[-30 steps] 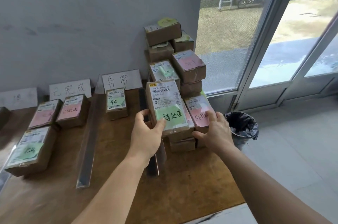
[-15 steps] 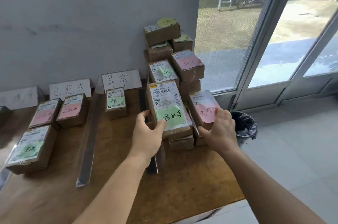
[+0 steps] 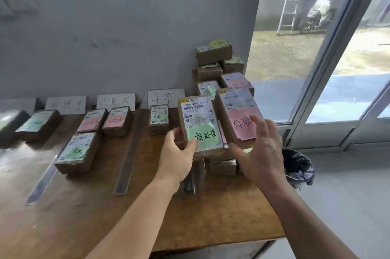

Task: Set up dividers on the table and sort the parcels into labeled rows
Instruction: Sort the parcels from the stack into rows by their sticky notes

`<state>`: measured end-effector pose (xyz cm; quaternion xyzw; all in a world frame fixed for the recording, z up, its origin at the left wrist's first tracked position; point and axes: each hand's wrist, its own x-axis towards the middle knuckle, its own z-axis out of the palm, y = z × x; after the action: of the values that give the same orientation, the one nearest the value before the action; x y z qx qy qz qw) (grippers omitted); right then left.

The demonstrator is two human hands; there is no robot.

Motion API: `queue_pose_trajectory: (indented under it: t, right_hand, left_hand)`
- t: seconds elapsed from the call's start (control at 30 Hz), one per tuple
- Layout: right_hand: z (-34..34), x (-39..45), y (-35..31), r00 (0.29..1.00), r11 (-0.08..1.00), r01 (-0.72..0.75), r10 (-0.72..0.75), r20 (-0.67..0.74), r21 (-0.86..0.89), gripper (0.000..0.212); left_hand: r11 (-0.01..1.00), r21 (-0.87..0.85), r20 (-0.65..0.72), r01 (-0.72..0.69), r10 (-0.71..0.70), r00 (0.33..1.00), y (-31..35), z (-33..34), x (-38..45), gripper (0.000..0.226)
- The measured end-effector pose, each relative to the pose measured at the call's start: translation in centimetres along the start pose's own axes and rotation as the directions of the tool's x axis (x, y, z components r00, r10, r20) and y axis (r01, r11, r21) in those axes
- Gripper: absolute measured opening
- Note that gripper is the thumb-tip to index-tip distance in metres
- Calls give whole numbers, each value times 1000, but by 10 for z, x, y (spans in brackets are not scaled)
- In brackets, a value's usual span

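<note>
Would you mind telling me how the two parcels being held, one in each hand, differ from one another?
The left hand grips the green-note parcel, thumb on its sticky note; the right hand holds the pink-note parcel. The green-note parcel sits lower and nearer the camera, while the pink-note parcel is raised higher and to its right. Their handwriting differs. Both are brown cardboard boxes with printed shipping labels.

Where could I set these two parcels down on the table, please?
Bare wood lies in front of the parcel with the green note under the 异常 sign, between the middle divider strip and the right divider. The near table edge is bare too. The right rear corner is crowded by the parcel stack.
</note>
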<state>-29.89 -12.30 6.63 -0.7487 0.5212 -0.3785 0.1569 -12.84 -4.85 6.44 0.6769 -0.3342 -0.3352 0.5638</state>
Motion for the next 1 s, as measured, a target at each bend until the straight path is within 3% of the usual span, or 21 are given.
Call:
queue_pose_trajectory:
  t: [0.6,0.77,1.0]
  right_hand:
    - [88,-65,-164,986,982,161,-165,30,98,73]
    - [126,-89,-211,985,981,160,-165,44,110,72]
    - [176,-121,-263,988,985,123,-133,81,120,71]
  left_hand:
    - [997,-42,-150,-68,61,987,-15,-195,-27,37]
    - [999,-51,-145,-17,9,989,-27,-256,-31,31]
    - [1000,-30,-200,0,-7,980,-46,-329,-33,40]
